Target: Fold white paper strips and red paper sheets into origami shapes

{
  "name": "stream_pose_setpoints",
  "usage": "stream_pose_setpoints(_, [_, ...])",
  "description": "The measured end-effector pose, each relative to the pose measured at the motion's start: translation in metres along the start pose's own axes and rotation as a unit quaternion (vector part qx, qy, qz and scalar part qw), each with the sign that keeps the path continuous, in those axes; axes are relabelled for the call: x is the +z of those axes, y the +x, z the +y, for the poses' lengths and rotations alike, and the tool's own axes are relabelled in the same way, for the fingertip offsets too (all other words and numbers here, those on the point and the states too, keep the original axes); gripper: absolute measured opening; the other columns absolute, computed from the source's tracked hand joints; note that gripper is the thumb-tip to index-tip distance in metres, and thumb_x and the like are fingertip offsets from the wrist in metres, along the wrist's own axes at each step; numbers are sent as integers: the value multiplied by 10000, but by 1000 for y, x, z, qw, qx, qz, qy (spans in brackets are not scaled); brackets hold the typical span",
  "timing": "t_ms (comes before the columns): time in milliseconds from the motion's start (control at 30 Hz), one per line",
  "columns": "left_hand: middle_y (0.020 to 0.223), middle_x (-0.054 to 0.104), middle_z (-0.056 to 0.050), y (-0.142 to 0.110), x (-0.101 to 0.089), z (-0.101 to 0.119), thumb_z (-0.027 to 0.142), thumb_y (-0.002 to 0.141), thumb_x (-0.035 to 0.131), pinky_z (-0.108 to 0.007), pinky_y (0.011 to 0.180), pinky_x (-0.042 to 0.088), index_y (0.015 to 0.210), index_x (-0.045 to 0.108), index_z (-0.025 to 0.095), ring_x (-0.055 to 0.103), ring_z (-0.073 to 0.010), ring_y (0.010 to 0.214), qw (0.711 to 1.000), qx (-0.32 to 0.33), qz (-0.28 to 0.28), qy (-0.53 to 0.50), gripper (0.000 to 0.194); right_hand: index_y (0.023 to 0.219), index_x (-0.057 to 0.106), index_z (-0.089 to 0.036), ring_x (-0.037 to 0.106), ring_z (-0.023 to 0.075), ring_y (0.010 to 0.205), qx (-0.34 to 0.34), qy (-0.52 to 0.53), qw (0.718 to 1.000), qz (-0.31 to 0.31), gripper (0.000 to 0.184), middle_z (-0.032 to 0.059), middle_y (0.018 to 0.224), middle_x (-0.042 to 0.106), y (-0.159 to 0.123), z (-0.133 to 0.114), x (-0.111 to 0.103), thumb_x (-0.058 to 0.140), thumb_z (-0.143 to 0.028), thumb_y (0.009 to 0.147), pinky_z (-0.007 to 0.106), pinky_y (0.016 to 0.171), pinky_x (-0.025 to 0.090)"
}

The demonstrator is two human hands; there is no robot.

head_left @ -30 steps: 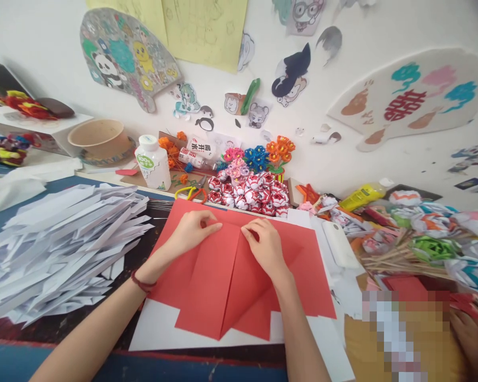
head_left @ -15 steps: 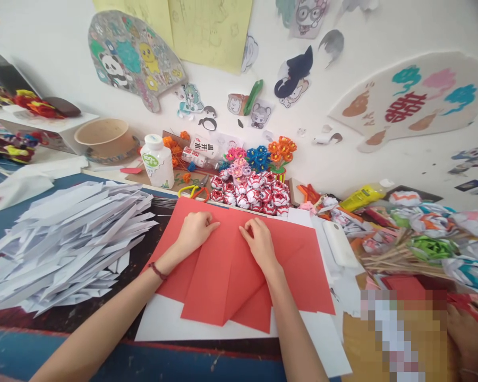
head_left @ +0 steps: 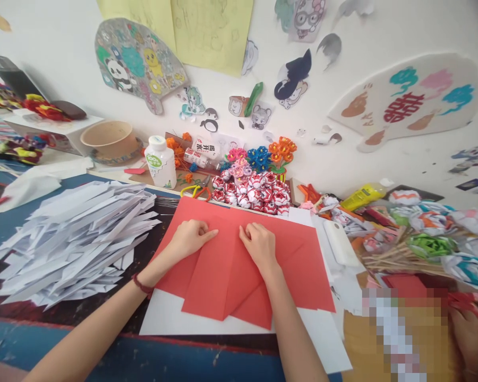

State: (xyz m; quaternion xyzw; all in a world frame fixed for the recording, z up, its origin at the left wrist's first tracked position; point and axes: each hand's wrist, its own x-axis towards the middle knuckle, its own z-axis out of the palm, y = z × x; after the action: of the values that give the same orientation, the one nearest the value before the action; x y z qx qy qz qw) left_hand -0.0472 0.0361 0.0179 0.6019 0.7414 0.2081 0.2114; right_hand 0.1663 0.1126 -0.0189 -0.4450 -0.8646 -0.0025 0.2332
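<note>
A folded sheet of red paper lies on top of more red sheets, with white paper beneath them. My left hand is closed at the folded sheet's left edge, fingers curled and thumb stretched along the paper. On the other side my right hand is closed too, its thumb and forefinger pinched at the sheet's right edge near the crease. The tips of some curled fingers are hidden from view.
To the left lies a heap of folded white paper strips. Behind the paper are red-and-white paper flowers, yellow-handled scissors and a white bottle. At right stand a white case, wooden sticks and another person's hand.
My left hand has slid slightly down and toward me along the paper. My right hand has barely moved, and its fingers are a little more curled. The camera view has shifted slightly.
</note>
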Motion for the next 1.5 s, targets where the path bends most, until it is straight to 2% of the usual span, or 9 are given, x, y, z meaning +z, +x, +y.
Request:
stream_pose_setpoints(233, [548,463,8,-14,1,-4,433,822,542,-259,564,220,578,370,195,401,-125,534,1000,5,-14,14,382,715,557,-200,555,140,632,0,-39,997,-59,290,10,709,640,2,-2,-1,481,-293,979,302,546,174])
stream_pose_setpoints(533, [530,349,38,-35,-3,-3,525,837,503,-255,550,209,568,301,195,325,-104,518,999,14,-36,-33,472,830,581,-194,596,155,691,1,16,999,-33,268,34,797,670,0,-2,-6,390,-254,1009,270,592,260])
stream_pose_setpoints(700, [535,378,37,-41,7,1,449,809,507,-247,568,235,573,288,201,339,-110,538,999,-6,6,-50,406,917,570,-203,599,158,686,76,97,992,28,213,18,797,664,-6,-13,-27,382,-260,999,254,623,310])
stream_pose_setpoints(833, [536,398,35,-40,13,8,460,828,478,-249,569,240,581,304,204,345,-113,529,999,-14,21,-45,396,845,557,-211,575,159,610,109,42,992,-38,189,2,696,636,-22,-31,-31,432,-250,981,269,557,241])
stream_pose_setpoints(933, [511,385,37,-40,13,10,489,826,493,-256,559,226,569,303,204,336,-114,511,999,-8,6,-38,428,797,533,-202,572,155,610,98,0,993,-69,237,16,714,638,-32,-35,-23,406,-228,996,280,547,213])
stream_pose_setpoints(1100, [536,417,27,-41,8,6,457,801,532,-255,565,234,566,333,202,374,-121,532,999,10,-21,-29,401,857,511,-191,585,157,673,43,-12,996,-82,224,26,759,622,-37,-30,-17,347,-158,1006,276,566,256])
stream_pose_setpoints(1300, [521,392,27,-44,7,1,406,799,533,-259,562,225,556,305,202,358,-119,522,999,15,-24,-15,390,891,511,-184,594,173,716,43,-25,995,-85,167,41,802,627,-38,-31,-18,382,-96,952,276,579,292])
stream_pose_setpoints(1400, [514,372,31,-48,5,0,427,810,526,-260,552,215,559,287,204,340,-114,513,1000,15,-18,-13,412,875,538,-190,590,171,703,52,31,996,-72,221,36,782,627,-37,-30,-20,350,-162,988,261,588,319])
stream_pose_setpoints(1500, [523,384,36,-55,3,1,495,845,491,-252,548,224,583,314,203,348,-112,516,999,23,-15,-24,430,886,600,-206,576,159,671,76,210,974,-32,314,8,725,604,-39,-28,-30,328,-288,1020,245,610,368])
